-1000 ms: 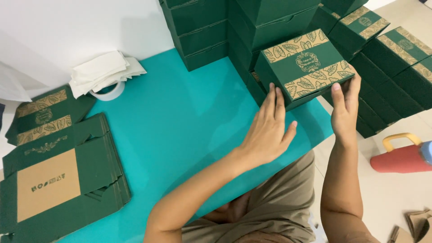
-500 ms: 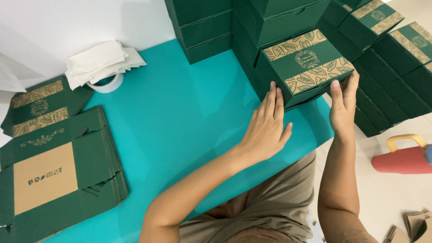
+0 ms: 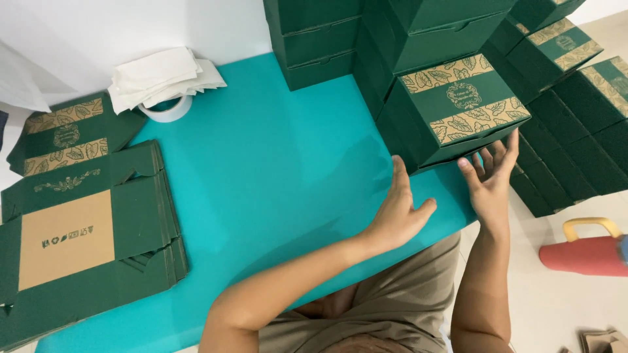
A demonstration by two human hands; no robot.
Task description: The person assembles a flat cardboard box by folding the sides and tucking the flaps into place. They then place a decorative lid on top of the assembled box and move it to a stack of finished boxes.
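Resting open left hand (image 3: 399, 212) and right hand (image 3: 489, 180) against green box (image 3: 458, 114) at tabletop (image 3: 275, 176) edge; probably light, stiff cardboard, crushable; gripping opposite side walls seeming best.

The room is bright, the picture is sharp, and soft shadows lie on the blue-green table (image 3: 275, 170).

A dark green folded box (image 3: 461, 108) with tan leaf-patterned bands and a round emblem on its lid sits at the right edge of the teal surface (image 3: 275, 176). Plain-sided green boxes (image 3: 320, 39) are stacked behind it, and more banded ones (image 3: 562, 49) to its right. At the left lies a pile of flattened green box blanks (image 3: 78, 242), one showing a tan rectangular panel.
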